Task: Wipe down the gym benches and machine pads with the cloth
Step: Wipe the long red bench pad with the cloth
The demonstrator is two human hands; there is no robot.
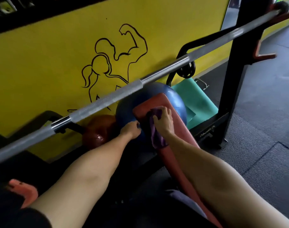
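Wiping red bench pad [155,102]: purple cloth [156,129] is clutched in right hand [162,120] at far end, left edge gripped by left hand [131,130]; pad's length runs nearward.

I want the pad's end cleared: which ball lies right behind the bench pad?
The blue ball, partly hidden by the red pad; the smaller dark red ball lies off to its left.

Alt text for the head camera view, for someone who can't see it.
A right hand grips a purple cloth against the far end of a red bench pad while the left hand holds the pad's edge. A barbell crosses above, before a yellow wall.
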